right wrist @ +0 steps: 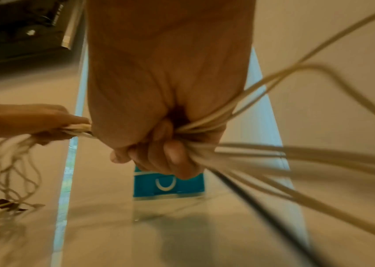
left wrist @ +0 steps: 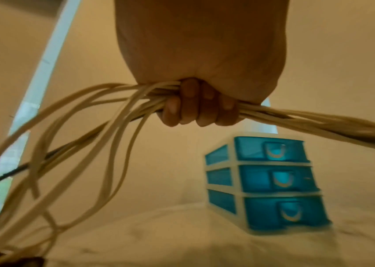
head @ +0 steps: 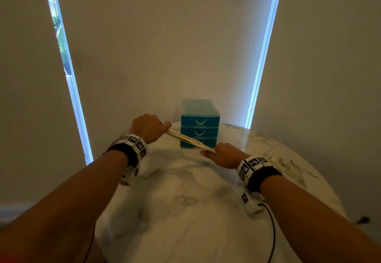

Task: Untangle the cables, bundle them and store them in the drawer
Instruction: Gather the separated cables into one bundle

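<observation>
Two hands over a marble table [head: 185, 201], a taut run of cream cables [head: 190, 140] stretched between them. At left, raised a little above the tabletop: left hand [head: 148, 127], fingers [left wrist: 195, 108] curled tight round the gathered strands, loose loops spilling out on its far-left side and trailing down toward the table, dark plug ends [right wrist: 6, 206] lying there. Between the fists: strands bunched together into one straight, slightly twisted length, sloping down toward the right. Behind that length, at the far side of the table against the wall: small blue three-drawer unit [head: 199, 123], all three drawers pushed in, white curved handles facing near. At right, lower and nearer: right hand [head: 224, 154], also clenched round the bundle, more slack cable fanning out past it to the right, one thin dark cord [right wrist: 261, 213] among the pale ones.
</observation>
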The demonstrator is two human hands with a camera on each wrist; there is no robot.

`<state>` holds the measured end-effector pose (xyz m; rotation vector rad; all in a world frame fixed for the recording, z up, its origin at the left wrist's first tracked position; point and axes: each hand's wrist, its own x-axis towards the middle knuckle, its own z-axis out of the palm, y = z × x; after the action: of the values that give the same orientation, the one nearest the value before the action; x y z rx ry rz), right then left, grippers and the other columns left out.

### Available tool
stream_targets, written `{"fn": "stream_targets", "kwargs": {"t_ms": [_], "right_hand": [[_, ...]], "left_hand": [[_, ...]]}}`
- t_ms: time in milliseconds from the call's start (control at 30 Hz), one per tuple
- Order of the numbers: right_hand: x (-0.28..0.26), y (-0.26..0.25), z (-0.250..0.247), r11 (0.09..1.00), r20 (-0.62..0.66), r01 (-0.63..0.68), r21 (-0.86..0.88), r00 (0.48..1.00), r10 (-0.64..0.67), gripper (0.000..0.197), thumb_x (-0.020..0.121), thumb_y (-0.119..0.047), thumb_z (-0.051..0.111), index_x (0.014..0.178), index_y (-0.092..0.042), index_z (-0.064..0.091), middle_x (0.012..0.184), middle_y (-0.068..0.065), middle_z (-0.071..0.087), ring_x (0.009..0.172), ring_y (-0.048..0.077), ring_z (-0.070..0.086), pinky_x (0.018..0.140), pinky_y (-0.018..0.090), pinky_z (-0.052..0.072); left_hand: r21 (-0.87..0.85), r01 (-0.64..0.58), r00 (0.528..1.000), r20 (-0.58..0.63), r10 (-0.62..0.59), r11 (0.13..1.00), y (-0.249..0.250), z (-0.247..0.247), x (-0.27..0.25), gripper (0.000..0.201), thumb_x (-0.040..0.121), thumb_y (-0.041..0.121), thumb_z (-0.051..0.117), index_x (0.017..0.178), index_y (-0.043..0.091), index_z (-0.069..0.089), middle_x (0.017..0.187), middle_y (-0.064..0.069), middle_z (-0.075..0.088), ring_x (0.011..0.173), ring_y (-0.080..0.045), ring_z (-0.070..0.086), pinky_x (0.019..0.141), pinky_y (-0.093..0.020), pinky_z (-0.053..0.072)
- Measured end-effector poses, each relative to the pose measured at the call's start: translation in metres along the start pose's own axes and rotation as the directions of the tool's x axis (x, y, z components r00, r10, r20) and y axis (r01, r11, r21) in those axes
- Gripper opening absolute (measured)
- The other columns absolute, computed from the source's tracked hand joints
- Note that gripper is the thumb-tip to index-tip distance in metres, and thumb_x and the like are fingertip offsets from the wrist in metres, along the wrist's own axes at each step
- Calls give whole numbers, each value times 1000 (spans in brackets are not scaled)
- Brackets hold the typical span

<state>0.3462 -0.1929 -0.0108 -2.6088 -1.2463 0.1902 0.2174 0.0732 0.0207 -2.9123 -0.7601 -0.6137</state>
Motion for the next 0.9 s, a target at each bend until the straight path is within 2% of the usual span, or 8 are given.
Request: {"fn": "stream_targets", "kwargs": {"t_ms": [200,400,467,600,700,767,833,900], "right_hand": [[-23,54,-43,962,-174,-212,-173,968,182,43,109,-47,46,77,-21,59,81,1,65,73,17,62,73,31,48],[-24,17,-44,972,-352,-196,-131,925,139,45,108,-37,49,66,-21,48,66,-4,50,58,10,45,53,26,31],[-19,17,-37,972,-333,-200,-126,931,148,44,107,-36,48,67,-20,51,67,-3,53,59,12,48,52,25,31],[-12,2,-28,975,-258,-145,-170,961,98,37,105,-37,47,76,-17,58,78,1,62,73,22,61,63,29,42],[-10,-19,-31,971,-225,-37,-234,974,-17,32,107,-38,48,106,-15,69,102,8,72,86,27,66,76,34,49],[-11,-26,-39,963,-206,15,-270,976,-73,34,107,-42,53,121,-17,71,115,8,75,97,28,70,84,38,53],[-14,-25,-46,971,-201,-7,-240,979,-43,28,104,-45,57,105,-20,70,106,7,75,87,23,66,78,35,51],[-15,-19,-46,988,-189,-20,-151,982,-9,31,103,-44,57,83,-21,61,86,2,68,73,18,58,70,32,45]], "left_hand": [[213,13,1000,15,-16,977,-73,-7,-18,30,112,44,36,99,29,59,95,-8,68,83,-28,65,70,-37,50],[153,151,960,213,-182,977,-70,38,-4,63,113,54,23,107,19,75,106,-7,73,103,-30,66,108,-45,40],[161,112,985,113,-131,981,-57,33,-1,55,113,51,29,108,17,71,104,-9,72,106,-34,66,105,-47,44],[-384,-255,943,-300,141,887,39,-2,-4,50,113,51,35,107,14,68,103,-9,73,96,-32,66,85,-46,51],[-690,-197,964,-7,265,697,127,-21,-17,83,98,84,14,120,24,66,114,-5,74,98,-23,70,95,-46,55],[-644,-52,945,215,246,763,149,-18,-22,102,92,89,0,105,19,74,102,-10,77,89,-27,73,94,-44,53],[-513,-68,962,192,192,856,144,-6,-26,102,99,80,-3,71,14,70,77,-10,73,72,-27,69,82,-38,50],[-363,-155,978,74,194,919,135,1,-26,101,102,75,-1,63,12,68,67,-8,69,66,-25,65,73,-37,51]]}}
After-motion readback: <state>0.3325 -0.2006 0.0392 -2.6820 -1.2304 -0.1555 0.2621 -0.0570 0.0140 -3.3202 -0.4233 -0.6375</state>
